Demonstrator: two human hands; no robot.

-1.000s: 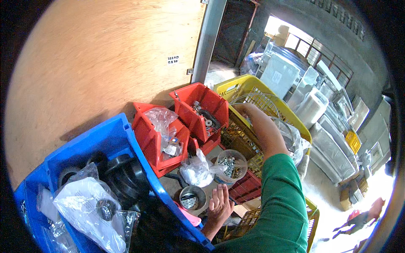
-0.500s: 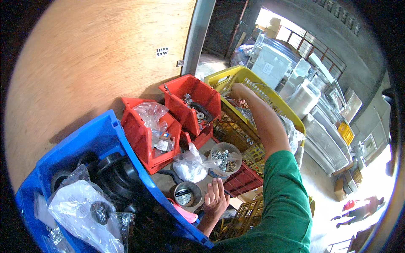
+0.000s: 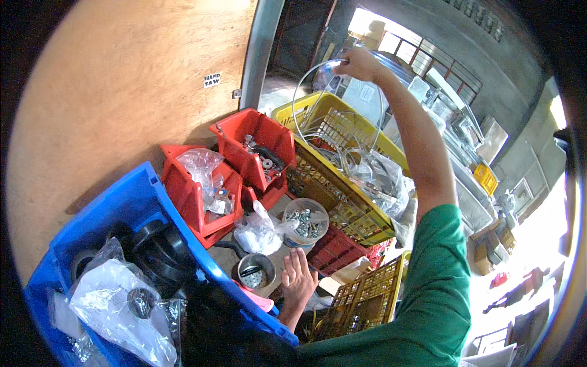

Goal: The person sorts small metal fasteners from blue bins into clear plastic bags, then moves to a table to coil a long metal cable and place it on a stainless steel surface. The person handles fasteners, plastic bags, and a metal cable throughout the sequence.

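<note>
Tubing, thin and pale, arcs above the yellow crate, its lower coils lying inside. My right hand, raised well above the rim, pinches the tubing with curled fingers. Open air surrounds this hand; below it run the crate's edges, with a red bin just beside them on the left. From the grip the tubing points leftward, then bends down, the long axis of this run roughly upright. My left hand, fingers extended and nearly together, occupies a narrower gap between a metal cup and an amber basket; I cannot tell what its palm touches. A tub of bolts stands just beyond its fingertips.
</note>
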